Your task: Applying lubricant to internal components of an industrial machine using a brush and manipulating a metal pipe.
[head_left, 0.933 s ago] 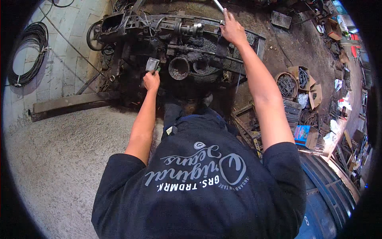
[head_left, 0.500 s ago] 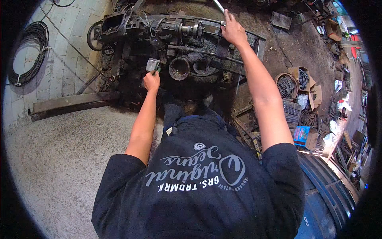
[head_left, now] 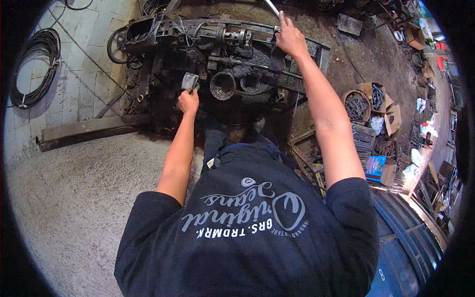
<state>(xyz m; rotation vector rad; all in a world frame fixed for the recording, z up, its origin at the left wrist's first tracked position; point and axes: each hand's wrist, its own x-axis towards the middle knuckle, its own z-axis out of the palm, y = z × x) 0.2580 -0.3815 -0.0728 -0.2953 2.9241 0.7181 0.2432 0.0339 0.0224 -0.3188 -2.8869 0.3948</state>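
In front of me stands a dark, greasy machine that looks like a lathe (head_left: 213,37), with a round metal chuck (head_left: 238,37) near its middle. Close to the machine's near side, my left hand (head_left: 188,101) is closed around a small tool with a green grip and a pale, flat, squarish end (head_left: 189,80); its exact kind is unclear. My right hand (head_left: 292,40) reaches to the machine's far right part. Its fingers are curled at the lower end of a light metal rod (head_left: 271,6), one finger stretched along it. The fingers partly hide the grip.
Dark metal shavings (head_left: 242,69) lie on the machine bed, above two round openings (head_left: 223,86). A coiled black cable (head_left: 37,67) hangs at the left, above a low beam (head_left: 94,129). On the right are a round container of scrap (head_left: 356,105), cardboard boxes (head_left: 391,119) and a blue cabinet-like thing (head_left: 401,237).
The chuck looks different, as if turned. Both my hands stay in nearly the same places with the same holds.
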